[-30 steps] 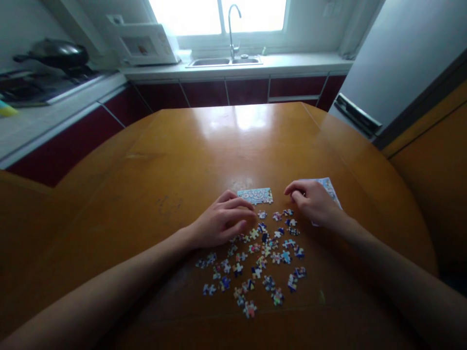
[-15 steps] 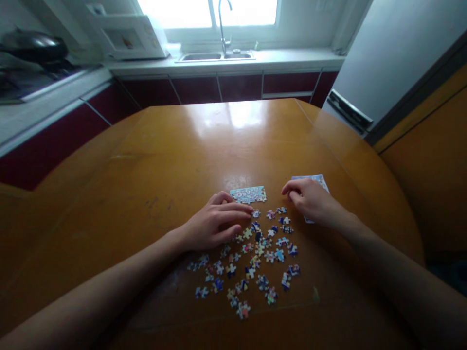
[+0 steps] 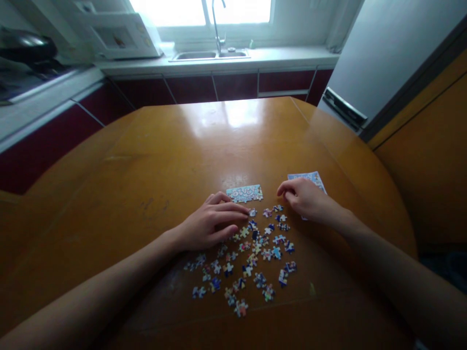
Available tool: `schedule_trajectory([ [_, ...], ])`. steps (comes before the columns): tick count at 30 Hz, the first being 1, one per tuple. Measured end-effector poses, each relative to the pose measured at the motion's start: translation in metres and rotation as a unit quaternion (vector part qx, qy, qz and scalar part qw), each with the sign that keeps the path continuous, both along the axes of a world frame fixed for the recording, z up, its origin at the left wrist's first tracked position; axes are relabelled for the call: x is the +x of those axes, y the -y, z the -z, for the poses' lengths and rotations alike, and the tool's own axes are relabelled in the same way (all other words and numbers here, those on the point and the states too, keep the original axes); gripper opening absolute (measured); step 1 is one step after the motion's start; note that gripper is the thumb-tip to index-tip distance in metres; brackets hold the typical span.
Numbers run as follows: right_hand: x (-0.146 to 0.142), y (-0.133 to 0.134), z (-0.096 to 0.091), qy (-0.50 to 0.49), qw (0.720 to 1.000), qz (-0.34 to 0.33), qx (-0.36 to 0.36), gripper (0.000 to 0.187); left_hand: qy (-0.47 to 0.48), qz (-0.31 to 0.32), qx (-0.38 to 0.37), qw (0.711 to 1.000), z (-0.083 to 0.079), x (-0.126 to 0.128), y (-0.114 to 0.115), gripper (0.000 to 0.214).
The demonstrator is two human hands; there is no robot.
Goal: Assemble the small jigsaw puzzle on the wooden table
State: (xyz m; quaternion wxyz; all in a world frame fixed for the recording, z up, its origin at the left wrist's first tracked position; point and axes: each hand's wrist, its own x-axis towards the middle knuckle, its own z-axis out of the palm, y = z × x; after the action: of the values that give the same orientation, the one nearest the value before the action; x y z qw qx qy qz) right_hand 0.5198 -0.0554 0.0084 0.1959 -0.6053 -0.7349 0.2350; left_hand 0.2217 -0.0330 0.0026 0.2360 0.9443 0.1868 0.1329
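My left hand [image 3: 209, 222] lies over the wooden table with its fingers stretched out and apart. The tip of its index finger is at a small jigsaw piece [image 3: 252, 212], just below the joined strip of puzzle [image 3: 244, 193]. Many loose jigsaw pieces [image 3: 257, 248] in mixed colours spread below and to the right of that hand. My right hand [image 3: 304, 197] is over a printed picture card [image 3: 316, 179] and covers most of it. Its fingers are curled in towards the thumb; anything between them is hidden.
The brown wooden table [image 3: 175, 146] has rounded sides. Beyond it stand a counter with a sink [image 3: 197, 56] and tap, a white microwave [image 3: 118, 36], and a pan [image 3: 27, 46] on the stove at left. A grey fridge [image 3: 383, 53] is at right.
The camera view has shifted slightly, so everything sits a little further left. Both hands keep nearly the same pose, and no piece has visibly moved on the table.
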Motion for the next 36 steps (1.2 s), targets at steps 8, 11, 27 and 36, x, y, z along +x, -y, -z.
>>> schedule_trajectory([
  [8, 0.001, 0.002, -0.003, 0.031, 0.998, -0.016, -0.047, 0.025, 0.059, -0.008, -0.002, 0.998, 0.003, 0.0, -0.002, 0.025],
  [11, 0.0, 0.002, -0.005, 0.032, 0.998, -0.011, -0.049, 0.024, 0.066, -0.021, -0.003, 0.998, 0.004, 0.0, -0.002, 0.023],
  [27, -0.03, 0.043, -0.029, 0.079, 0.993, -0.091, 0.017, 0.013, 0.095, -0.04, -0.004, 0.995, 0.004, 0.0, -0.002, 0.019],
  [36, -0.05, 0.063, -0.023, 0.075, 0.985, -0.151, 0.028, 0.014, 0.119, -0.048, -0.001, 0.992, 0.004, 0.0, -0.002, 0.019],
])
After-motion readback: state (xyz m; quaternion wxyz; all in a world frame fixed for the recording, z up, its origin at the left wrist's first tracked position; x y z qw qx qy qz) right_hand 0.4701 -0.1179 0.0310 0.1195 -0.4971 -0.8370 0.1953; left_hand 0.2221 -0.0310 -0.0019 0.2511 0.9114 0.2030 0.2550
